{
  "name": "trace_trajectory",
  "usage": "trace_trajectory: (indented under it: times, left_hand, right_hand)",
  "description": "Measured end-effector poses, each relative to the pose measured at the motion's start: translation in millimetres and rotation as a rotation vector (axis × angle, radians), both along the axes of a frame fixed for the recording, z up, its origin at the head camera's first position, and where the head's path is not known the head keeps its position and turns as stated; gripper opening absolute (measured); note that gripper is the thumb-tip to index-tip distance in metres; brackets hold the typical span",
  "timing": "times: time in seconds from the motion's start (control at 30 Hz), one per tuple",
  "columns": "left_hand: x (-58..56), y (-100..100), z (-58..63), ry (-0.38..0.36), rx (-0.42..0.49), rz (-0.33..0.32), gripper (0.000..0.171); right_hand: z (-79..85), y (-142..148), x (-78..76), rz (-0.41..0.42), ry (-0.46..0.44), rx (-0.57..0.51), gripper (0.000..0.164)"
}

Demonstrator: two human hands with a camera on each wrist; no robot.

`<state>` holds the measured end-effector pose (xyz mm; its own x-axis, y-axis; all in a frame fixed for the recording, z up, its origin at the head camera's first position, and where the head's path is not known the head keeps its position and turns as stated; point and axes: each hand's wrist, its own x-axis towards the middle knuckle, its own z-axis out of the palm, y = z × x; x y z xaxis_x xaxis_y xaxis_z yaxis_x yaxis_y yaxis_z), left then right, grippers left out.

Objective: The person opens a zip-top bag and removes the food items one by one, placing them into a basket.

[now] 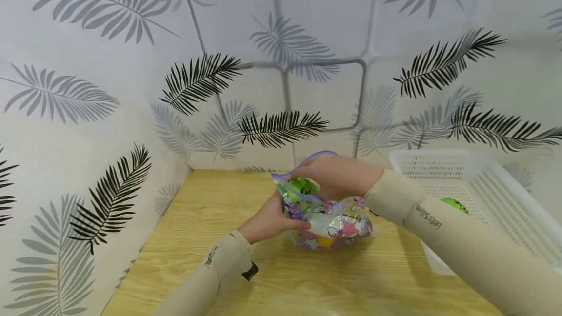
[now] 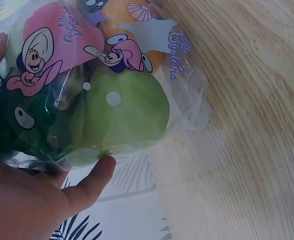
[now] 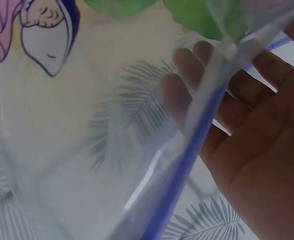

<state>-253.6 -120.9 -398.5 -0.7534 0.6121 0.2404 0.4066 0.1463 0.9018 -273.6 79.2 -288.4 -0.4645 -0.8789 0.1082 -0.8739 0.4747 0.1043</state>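
A clear zip bag (image 1: 338, 223) with a purple zip edge and cartoon prints stands on the wooden table. My left hand (image 1: 274, 218) grips its left side, thumb across the front. Through the film in the left wrist view show a light green rounded thing (image 2: 126, 110), a dark green one (image 2: 36, 120), a pink one (image 2: 81, 30) and an orange one (image 2: 124, 20). My right hand (image 1: 335, 177) reaches into the bag's mouth from above, its fingers (image 3: 177, 97) loosely extended behind the film. Beside it at the mouth is a bright green thing with dark marks (image 1: 304, 187).
At the right stands a white perforated plastic basket (image 1: 439, 160), with another green dark-marked thing (image 1: 454, 204) in it, partly hidden by my right sleeve. A leaf-patterned cloth (image 1: 307, 96) hangs behind the wooden table (image 1: 210, 199) and along its left side.
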Motion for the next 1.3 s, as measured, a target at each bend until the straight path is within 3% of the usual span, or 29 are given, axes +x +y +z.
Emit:
trace_trajectory:
  times: [0.2,0.43,0.6,0.77,0.93,1.07,1.17,1.3]
  left_hand:
    - [1.7,1,-0.4,0.01,-0.029,0.026,0.086]
    - [2.8,3,0.6,0.005,-0.016,-0.005,0.084]
    - [2.3,5,1.6,0.009,-0.005,-0.015,0.09]
    - [2.5,4,1.3,-0.016,-0.027,0.056,0.101]
    - [-6.6,0,-14.9,-0.032,-0.059,0.113,0.111]
    - [-13.0,1,-24.0,-0.019,-0.079,0.125,0.113]
    - [-13.5,2,-24.3,-0.017,-0.087,0.132,0.113]
    - [-14.6,2,-23.9,-0.004,-0.092,0.127,0.114]
  right_hand:
    - [-9.3,-4,-2.0,-0.044,-0.085,0.072,0.065]
    - [-10.7,0,0.0,-0.04,-0.085,0.045,0.063]
    - [5.1,19,5.1,-0.033,-0.059,-0.055,0.061]
    - [34.0,45,12.9,-0.084,-0.048,-0.157,0.061]
    - [59.4,81,21.1,-0.234,-0.059,-0.203,0.063]
    - [67.9,122,25.6,-0.365,-0.067,-0.203,0.062]
    - [60.0,155,25.8,-0.45,-0.069,-0.178,0.062]
    - [33.5,196,26.9,-0.513,-0.085,-0.117,0.062]
